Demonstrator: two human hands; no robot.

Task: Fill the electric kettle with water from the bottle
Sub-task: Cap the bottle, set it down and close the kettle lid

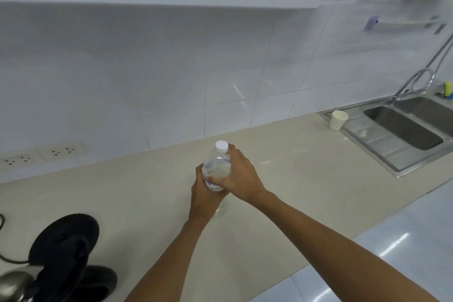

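Observation:
A clear plastic water bottle (218, 167) with a white cap (221, 146) stands upright on the beige counter (137, 193), cap still on. My left hand (204, 197) wraps around its lower body. My right hand (241, 175) grips its upper part, just below the cap. The electric kettle (61, 260) is at the bottom left, with a black lid and handle and a steel body that is partly cut off by the frame edge. It sits well to the left of both hands.
A black cord (9, 258) runs off the kettle at the left edge. Wall sockets (61, 151) sit on the tiled wall at the left. A paper cup (338, 119) stands beside a steel double sink (404, 130) with a tap at the right.

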